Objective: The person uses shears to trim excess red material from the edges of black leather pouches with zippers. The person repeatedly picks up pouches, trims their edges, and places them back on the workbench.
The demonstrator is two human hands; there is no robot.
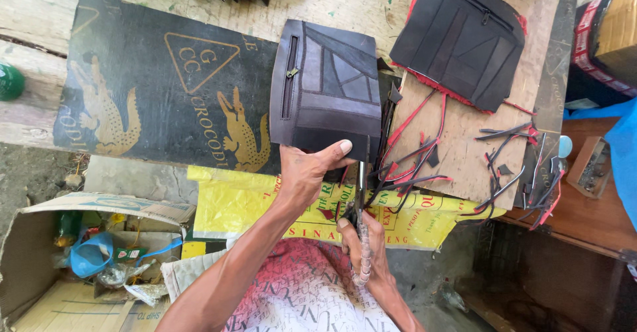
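So, going l to r: cardboard box point(40, 259) of odds and ends sits on the ground at bottom left, w/ a blue plastic bag point(89, 252) in it. Up on the workbench point(40, 13), a big black mat point(152, 86) w/ gold crocodile prints covers the left half, and a yellow printed sack point(232, 199) hangs off the near edge. Mid-bench, a dark patchwork bag panel point(328, 86) w/ a side zip lies half on the mat, its bottom edge at the near edge of the bench. Left hand point(306, 172) is pinching that bottom edge, thumb on top, fingers underneath afaict. Right hand point(365, 246) is closed round the wrapped handle of a pair of scissors point(360, 199), blades pointing up at the panel's lower right corner. Just right of that, a pile of black and red trimmed strips point(411, 159) on a wooden board point(458, 139). Second dark panel point(461, 36) w/ red lining sits at the far right corner.
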